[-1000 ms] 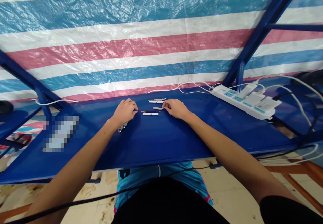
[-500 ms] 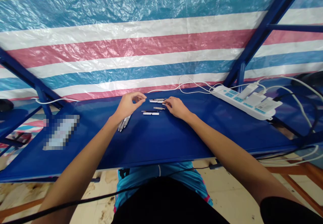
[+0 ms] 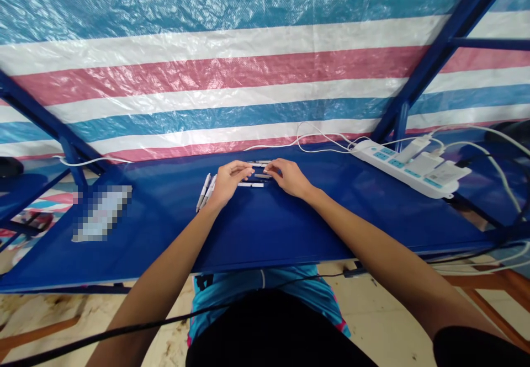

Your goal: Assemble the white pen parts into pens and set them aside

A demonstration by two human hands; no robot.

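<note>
My left hand (image 3: 232, 180) is over the blue tabletop (image 3: 265, 229), thumb and fingers drawn together in a pinch; what they hold, if anything, I cannot make out. Facing it, my right hand (image 3: 289, 176) pinches at its fingertips, where something small and pale barely shows. Between the hands lie pen parts: a white pen barrel (image 3: 253, 185) nearest me, a short grey piece (image 3: 262, 176) and a white piece (image 3: 259, 164) farther back. Left of my left hand, whole grey-white pens (image 3: 202, 192) lie side by side, partly covered by that hand.
A white power strip (image 3: 408, 169) with plugs and cables sits at the right. On the left lies a blurred-out flat object (image 3: 103, 212). Blue metal frame bars (image 3: 430, 69) rise at both sides, before a striped plastic sheet (image 3: 232, 80). A white cable (image 3: 318, 149) runs along the back edge.
My left hand has moved right and slightly nearer me, toward the pen parts and my right hand, exposing more of the pens at left. My right hand has barely moved.
</note>
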